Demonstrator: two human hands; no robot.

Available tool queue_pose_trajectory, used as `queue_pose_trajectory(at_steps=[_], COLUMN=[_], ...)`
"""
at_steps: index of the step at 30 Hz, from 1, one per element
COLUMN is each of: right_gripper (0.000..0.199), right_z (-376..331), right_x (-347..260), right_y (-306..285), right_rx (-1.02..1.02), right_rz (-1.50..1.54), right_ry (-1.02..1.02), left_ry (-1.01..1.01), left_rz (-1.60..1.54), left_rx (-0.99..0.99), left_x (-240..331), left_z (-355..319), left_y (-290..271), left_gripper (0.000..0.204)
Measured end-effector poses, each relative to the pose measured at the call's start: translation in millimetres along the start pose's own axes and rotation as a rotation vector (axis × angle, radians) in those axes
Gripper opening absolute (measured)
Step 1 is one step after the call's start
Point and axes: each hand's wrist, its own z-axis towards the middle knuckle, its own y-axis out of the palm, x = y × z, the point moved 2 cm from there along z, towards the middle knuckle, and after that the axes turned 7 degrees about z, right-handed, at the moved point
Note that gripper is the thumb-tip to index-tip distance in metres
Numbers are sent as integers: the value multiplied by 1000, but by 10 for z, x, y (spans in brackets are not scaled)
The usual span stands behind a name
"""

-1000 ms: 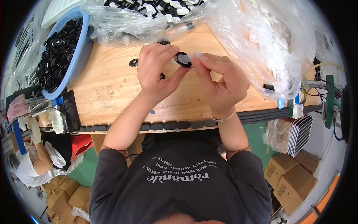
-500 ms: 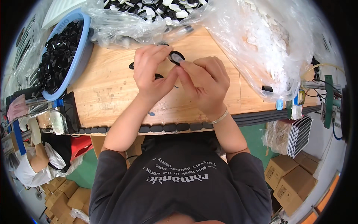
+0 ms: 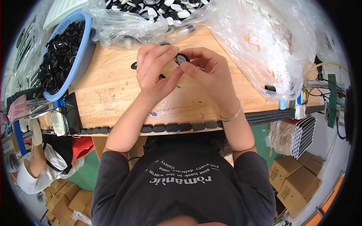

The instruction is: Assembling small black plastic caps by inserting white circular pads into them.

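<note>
2 hands, the left hand (image 3: 154,71) and right hand (image 3: 209,69), met above the desk (image 3: 113,94), fingers pinching a small black round cap (image 3: 182,58) between them; a loosened pinch would likely drop it.

A small round black cap (image 3: 182,58) with a pale, seemingly white inner face, tilted toward the camera, pinched between fingers above the bench, near its far edge.

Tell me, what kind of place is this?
Likely a small assembly workshop: a wooden bench, a blue tub heaped with black caps, clear bags of white parts, and cartons on the floor.
</note>
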Motion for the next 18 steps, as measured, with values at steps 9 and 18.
queue_pose_trajectory(at_steps=[9, 18], right_gripper=[23, 16], right_z=[35, 66], right_x=[127, 152], right_y=[-4, 46], right_rx=[-18, 36], right_rz=[231, 235], right_ry=[31, 103], left_ry=[18, 20], left_rz=[14, 21], left_rx=[17, -11], left_x=[-1, 5], left_z=[10, 6], left_y=[7, -8], left_gripper=[46, 46])
